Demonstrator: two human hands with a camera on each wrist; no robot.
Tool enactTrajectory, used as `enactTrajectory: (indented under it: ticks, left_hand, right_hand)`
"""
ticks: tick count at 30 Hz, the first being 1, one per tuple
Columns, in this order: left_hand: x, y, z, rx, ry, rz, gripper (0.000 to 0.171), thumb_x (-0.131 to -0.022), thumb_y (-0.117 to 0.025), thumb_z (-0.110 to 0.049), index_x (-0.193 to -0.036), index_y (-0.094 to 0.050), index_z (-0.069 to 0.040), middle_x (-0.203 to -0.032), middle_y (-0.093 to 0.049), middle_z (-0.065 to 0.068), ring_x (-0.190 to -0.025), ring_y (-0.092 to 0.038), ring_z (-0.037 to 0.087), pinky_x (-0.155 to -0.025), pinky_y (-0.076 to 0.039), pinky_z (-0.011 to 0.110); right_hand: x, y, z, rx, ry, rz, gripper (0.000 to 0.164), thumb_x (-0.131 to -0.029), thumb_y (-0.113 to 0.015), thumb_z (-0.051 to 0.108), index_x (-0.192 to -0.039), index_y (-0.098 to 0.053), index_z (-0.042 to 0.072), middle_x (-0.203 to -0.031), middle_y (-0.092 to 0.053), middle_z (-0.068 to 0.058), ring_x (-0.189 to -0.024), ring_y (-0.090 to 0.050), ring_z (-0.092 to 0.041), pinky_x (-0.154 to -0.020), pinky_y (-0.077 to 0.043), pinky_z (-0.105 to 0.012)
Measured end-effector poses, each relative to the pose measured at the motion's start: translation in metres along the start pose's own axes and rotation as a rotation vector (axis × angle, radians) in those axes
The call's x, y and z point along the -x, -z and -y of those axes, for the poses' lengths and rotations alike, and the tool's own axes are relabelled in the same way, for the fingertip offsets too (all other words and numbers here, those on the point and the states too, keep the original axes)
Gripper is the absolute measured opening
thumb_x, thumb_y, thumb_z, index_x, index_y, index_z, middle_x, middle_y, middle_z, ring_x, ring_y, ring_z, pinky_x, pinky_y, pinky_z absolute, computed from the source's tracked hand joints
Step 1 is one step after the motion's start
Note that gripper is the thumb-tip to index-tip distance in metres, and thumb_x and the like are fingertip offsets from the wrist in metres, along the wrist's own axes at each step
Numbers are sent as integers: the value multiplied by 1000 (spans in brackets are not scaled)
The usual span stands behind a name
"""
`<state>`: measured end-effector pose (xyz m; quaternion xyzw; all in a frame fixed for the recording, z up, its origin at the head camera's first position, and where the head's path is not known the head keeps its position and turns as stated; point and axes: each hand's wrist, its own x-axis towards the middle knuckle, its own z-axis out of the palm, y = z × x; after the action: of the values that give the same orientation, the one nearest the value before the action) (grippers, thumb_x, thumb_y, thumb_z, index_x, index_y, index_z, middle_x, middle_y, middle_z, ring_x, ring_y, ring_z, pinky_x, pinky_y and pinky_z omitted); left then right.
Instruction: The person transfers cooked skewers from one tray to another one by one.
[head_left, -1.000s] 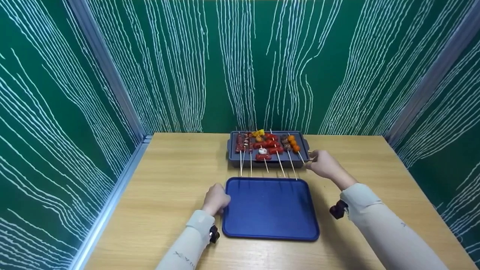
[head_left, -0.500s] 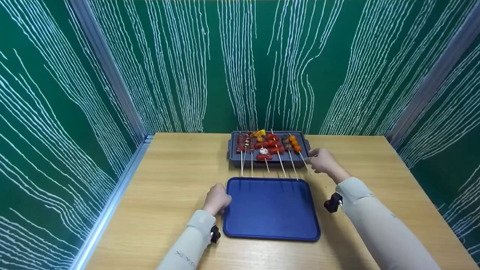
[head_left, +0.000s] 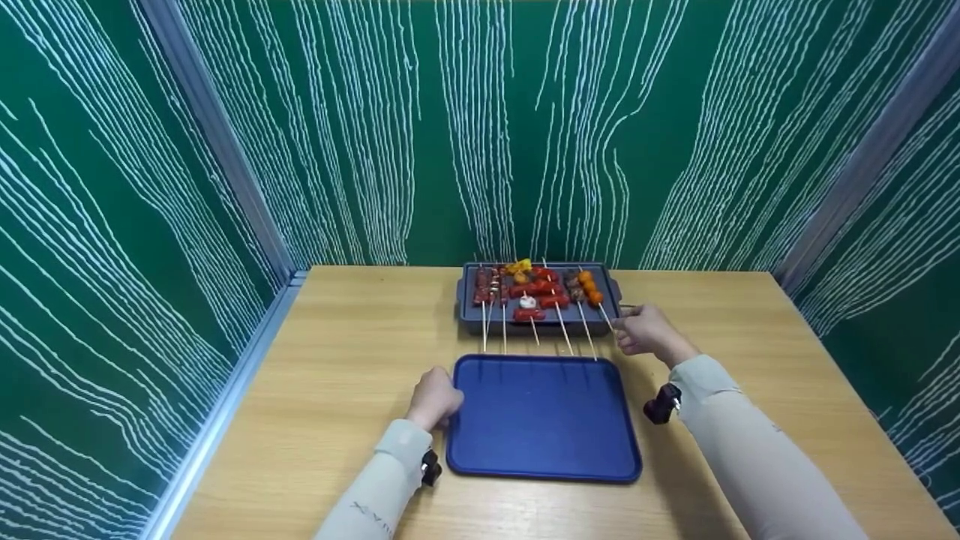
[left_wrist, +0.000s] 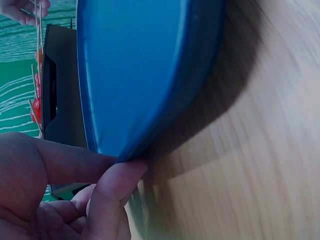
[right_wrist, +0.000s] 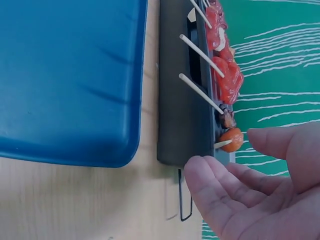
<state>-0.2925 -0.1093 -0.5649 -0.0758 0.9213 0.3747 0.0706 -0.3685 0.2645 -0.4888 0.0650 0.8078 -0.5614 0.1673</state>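
With fingers parted and no grasp evident, the right hand (head_left: 646, 331) has shifted slightly inward, the orange-ball skewer (head_left: 589, 287) apparently unsecured on the grill (right_wrist: 175, 125) beside its fingertips, while the left hand (head_left: 436, 397) pinches the blue tray (head_left: 541, 420) to its right.

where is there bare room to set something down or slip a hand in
Free: inside the blue tray; the table left of the grill and left hand; the table from right hand to right edge. Crowded: the grill, loaded with skewers, and the gap between it and the tray, overhung by sticks.
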Motion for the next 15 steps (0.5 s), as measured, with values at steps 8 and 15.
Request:
enactTrajectory:
  ticks: [8, 15]
  left_hand:
    - [1, 1, -1, -3, 12, 10, 26, -85, -52, 4, -66, -49, -12, -59, -60, 9, -35, -52, 16, -32, -45, 26]
    - [-1, 1, -1, 0, 15, 21, 21, -87, -53, 4, -70, -55, -9, -61, -62, 12, -35, -54, 16, -32, -48, 28]
  right_hand:
    - [-3, -2, -5, -113, -32, 56, 15, -112, -47, 10, -121, -47, -3, -77, -57, 0, -69, -63, -13, -70, -66, -30]
    - [-8, -6, -8, -215, -81, 94, 11, -114, -45, 11, -117, -45, 1, -80, -64, -5, -69, -68, -15, -70, -67, -29]
